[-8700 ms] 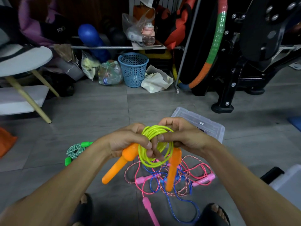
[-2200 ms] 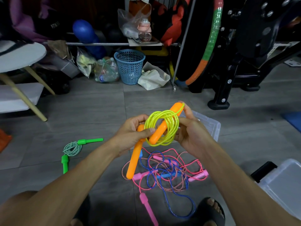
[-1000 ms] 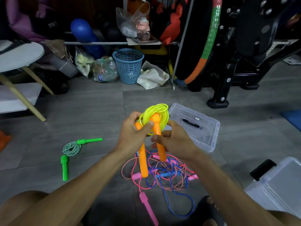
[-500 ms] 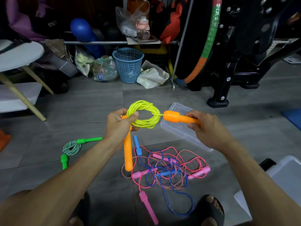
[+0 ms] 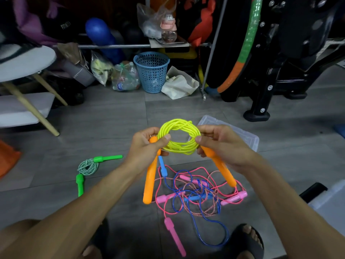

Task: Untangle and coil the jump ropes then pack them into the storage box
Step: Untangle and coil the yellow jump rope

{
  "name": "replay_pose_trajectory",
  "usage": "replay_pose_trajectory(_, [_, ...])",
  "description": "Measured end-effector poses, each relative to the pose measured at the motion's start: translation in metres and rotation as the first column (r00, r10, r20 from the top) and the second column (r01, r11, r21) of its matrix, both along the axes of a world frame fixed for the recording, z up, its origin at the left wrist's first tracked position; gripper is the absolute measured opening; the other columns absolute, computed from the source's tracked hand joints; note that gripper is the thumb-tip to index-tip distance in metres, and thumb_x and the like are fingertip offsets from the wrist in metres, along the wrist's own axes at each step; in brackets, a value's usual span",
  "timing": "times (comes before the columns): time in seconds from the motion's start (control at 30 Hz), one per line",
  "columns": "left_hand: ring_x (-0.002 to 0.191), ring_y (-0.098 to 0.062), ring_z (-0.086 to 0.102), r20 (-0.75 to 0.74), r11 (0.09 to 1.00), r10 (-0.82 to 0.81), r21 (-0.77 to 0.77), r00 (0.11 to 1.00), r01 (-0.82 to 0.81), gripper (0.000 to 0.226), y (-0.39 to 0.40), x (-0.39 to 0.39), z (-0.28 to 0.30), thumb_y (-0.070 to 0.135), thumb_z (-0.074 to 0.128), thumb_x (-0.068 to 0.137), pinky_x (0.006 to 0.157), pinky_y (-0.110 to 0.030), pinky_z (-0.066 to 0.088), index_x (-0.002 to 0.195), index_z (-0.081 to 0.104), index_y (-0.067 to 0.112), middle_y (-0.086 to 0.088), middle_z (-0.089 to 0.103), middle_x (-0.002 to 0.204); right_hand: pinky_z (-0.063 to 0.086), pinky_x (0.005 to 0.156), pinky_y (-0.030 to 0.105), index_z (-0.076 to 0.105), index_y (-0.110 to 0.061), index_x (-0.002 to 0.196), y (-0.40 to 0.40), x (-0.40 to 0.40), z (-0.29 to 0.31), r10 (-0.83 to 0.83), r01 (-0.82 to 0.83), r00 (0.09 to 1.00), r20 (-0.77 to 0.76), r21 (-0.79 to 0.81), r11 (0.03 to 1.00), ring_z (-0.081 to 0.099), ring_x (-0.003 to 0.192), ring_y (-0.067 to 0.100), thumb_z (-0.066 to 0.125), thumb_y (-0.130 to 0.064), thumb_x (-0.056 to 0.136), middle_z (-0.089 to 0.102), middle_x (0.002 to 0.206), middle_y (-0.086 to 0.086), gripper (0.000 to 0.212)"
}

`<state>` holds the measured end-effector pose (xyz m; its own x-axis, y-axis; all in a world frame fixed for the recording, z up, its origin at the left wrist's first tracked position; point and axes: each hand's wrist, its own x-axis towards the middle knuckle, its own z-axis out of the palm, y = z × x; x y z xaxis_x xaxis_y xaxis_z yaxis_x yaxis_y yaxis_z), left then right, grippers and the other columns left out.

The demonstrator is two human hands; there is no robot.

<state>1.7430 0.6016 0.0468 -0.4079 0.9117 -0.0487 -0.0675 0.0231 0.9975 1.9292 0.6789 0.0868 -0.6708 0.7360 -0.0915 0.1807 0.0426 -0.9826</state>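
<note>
— Above the floor, centre of the room: both hands hold up the yellow rope coil [image 5: 178, 137]. Left hand [image 5: 147, 146] pinches the coil's left side w/ thumb over the strands, and the top of one orange handle [image 5: 150, 181] is tucked in the same grip; the handle hangs down.

— And the right?

— Right hand [image 5: 222, 144] pinches the coil's right side, fingers curled round it; the second orange handle [image 5: 220, 165] slants down & outward from under that hand.

— Other ropes?

— Directly below the hands, on the grey floor tiles [image 5: 104, 120], lies a tangle [image 5: 197, 195]: pink, blue & a red-white twisted rope all crossed over each other, pink and blue handles mixed in. To the left, well apart, a green-handled rope [image 5: 87, 167] lies already coiled.

— Box?

— Clear plastic lid [image 5: 240, 133] flat on the floor just behind the right hand. Clear storage box [image 5: 330, 200] at the right edge, only partly in view; can't tell what's inside.
</note>
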Motion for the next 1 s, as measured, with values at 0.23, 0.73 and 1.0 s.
replay_pose_trajectory(0.23, [0.066, -0.016, 0.059, -0.068, 0.988, 0.079, -0.130, 0.995, -0.087, 0.016, -0.025, -0.017, -0.037, 0.014, 0.064, 0.088, 0.063, -0.031, 0.058, 0.096, 0.064, 0.000, -0.013, 0.059, 0.074, 0.044, 0.066, 0.037, 0.071, -0.018, 0.079, -0.009, -0.048, -0.041, -0.120, 0.112, 0.985, 0.122, 0.070, 0.991, 0.050, 0.062, 0.019, 0.066, -0.008, 0.084, 0.059, 0.066, 0.010, 0.013])
replay_pose_trajectory(0.73, [0.070, -0.013, 0.055, -0.551, 0.843, 0.086, -0.404, 0.830, -0.355, 0.039, -0.072, -0.203, -0.143, 0.038, 0.075, 0.076, 0.059, -0.021, 0.040, 0.100, 0.053, 0.017, 0.006, 0.056, 0.077, 0.056, 0.070, 0.038, 0.070, -0.016, 0.075, -0.030, -0.266, -0.174, -0.101, 0.107, 0.961, 0.259, -0.009, 0.994, 0.061, 0.060, 0.010, 0.068, -0.009, 0.078, 0.071, 0.071, 0.008, 0.008])
replay_pose_trajectory(1.0, [0.084, -0.027, 0.057, -0.549, 0.674, 0.303, -0.454, 0.779, -0.583, 0.039, -0.094, -0.243, -0.318, 0.034, 0.078, 0.073, 0.063, -0.026, 0.032, 0.098, 0.059, 0.010, -0.004, 0.058, 0.085, 0.055, 0.074, 0.044, 0.070, -0.010, 0.079, -0.044, -0.370, -0.343, -0.083, 0.077, 0.889, 0.450, 0.033, 0.997, 0.070, 0.079, 0.021, 0.068, -0.013, 0.073, 0.074, 0.082, 0.008, 0.007])
